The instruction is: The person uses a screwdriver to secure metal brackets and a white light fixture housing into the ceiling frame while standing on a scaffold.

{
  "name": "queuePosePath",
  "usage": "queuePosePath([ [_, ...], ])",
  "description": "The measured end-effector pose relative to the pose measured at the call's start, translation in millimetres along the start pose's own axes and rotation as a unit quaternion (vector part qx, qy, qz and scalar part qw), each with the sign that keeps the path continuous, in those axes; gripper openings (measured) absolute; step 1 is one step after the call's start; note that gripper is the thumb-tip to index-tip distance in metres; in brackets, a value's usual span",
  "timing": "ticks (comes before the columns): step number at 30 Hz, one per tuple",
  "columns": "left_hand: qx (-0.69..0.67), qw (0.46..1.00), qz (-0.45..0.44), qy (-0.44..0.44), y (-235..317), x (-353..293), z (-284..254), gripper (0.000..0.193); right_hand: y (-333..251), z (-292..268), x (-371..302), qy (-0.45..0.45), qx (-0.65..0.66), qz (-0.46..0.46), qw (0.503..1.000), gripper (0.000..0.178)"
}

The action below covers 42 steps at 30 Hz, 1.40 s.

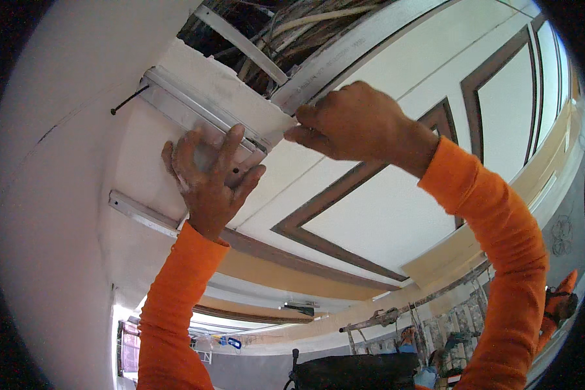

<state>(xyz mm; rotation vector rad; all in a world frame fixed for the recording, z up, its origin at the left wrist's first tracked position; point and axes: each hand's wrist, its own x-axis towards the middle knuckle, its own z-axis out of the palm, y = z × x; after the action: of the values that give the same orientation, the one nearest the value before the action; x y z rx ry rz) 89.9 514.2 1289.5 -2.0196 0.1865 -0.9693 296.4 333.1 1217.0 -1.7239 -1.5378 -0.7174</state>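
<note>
My left hand (208,179) lies with its fingers spread against a white board, its fingertips on a pale metal channel (198,114). White dust covers parts of its fingers. Beside the thumb, a small dark hole (236,170) shows in the board. My right hand (361,123) is closed in a pinch near the channel's right end, by the board's corner. Whatever sits between its thumb and finger is too small to make out. A long black screw or nail (130,99) sticks out at the channel's left end.
Above is an opening with bundled cables (292,32) and a metal strip (240,42) across it. White panels with brown moulding (344,188) run to the right. A second metal channel (143,213) sits lower left. Below, a person in orange (559,305) stands near a pole (429,299).
</note>
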Motion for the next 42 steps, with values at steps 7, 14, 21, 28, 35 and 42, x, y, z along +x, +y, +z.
queuePosePath([
  [7, -0.029, 0.999, 0.016, -0.002, -4, 2, 1, 0.069, 10, -11, 15, -0.071, -0.02, -0.044, 0.996, 0.045],
  [14, -0.016, 1.0, 0.004, -0.016, -7, -1, 4, 0.066, 10, -17, 21, -0.099, 0.0, -0.055, 0.994, 0.049],
  [21, -0.019, 1.0, 0.006, -0.008, -4, -1, 2, 0.07, 15, -17, 21, -0.083, -0.001, -0.067, 0.994, 0.049],
  [28, -0.04, 0.999, -0.008, -0.007, -3, -2, 3, 0.079, 14, -15, 25, -0.076, -0.008, -0.097, 0.992, 0.048],
  [35, -0.041, 0.999, 0.006, 0.005, -7, -4, 8, 0.083, 16, -13, 31, -0.075, -0.049, -0.131, 0.987, 0.048],
  [42, -0.061, 0.998, -0.014, 0.022, -5, -2, 6, 0.104, 18, -6, 29, -0.021, -0.058, -0.163, 0.985, 0.038],
])
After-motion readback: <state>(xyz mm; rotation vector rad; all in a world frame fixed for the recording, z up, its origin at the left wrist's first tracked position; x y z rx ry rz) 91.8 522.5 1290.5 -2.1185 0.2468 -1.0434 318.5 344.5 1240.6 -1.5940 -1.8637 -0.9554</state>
